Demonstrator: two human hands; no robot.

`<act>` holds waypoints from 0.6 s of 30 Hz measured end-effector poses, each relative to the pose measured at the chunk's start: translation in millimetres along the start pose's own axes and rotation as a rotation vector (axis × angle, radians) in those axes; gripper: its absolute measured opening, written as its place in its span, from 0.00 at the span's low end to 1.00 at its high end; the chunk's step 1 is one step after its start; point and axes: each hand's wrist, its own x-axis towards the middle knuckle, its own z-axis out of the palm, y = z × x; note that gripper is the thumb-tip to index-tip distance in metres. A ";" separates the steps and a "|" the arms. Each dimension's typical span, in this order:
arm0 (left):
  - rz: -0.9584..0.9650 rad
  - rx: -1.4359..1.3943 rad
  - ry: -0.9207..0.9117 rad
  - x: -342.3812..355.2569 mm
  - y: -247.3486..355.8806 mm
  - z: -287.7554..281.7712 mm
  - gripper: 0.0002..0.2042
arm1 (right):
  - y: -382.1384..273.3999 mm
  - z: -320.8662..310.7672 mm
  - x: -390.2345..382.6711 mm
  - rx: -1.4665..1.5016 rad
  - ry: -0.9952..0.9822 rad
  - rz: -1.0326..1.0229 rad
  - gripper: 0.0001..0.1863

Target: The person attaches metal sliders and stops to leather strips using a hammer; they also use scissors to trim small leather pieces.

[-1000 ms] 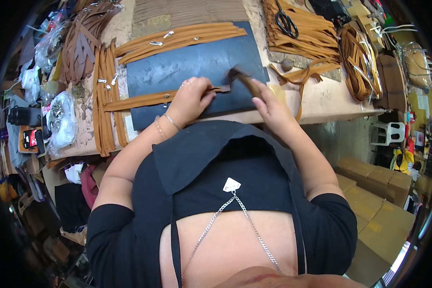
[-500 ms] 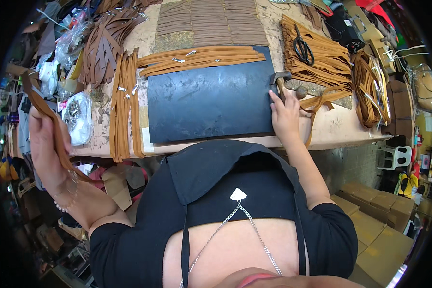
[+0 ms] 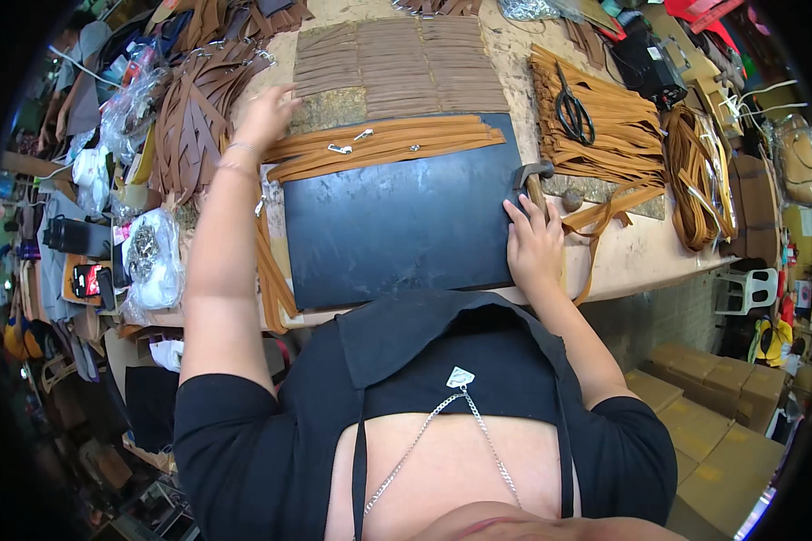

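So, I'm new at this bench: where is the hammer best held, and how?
Probably take the hammer by its slim wooden handle from the near side, wrapping around it: the metal head is at the far end, and the handle runs back toward that side.

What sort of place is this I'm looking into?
Probably a small workshop for zippers or leather-like goods: there's a hammer by a dark work board, a pile of tan zipper-like strips and a heap of brown straps.

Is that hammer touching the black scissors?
Apart: the head view plainly shows orange-brown strips between the hammer and the scissors.
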 end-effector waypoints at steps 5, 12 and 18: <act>0.152 0.198 0.053 42.5 24.1 68.3 0.26 | -2.5 -5.2 2.2 0.019 -0.012 -0.004 0.23; 0.087 0.271 -0.081 48.1 45.9 66.0 0.24 | 1.2 -2.3 3.4 0.014 -0.008 -0.001 0.24; 0.047 0.320 -0.091 52.4 43.4 58.1 0.23 | 0.2 -5.4 5.2 0.021 -0.014 -0.010 0.24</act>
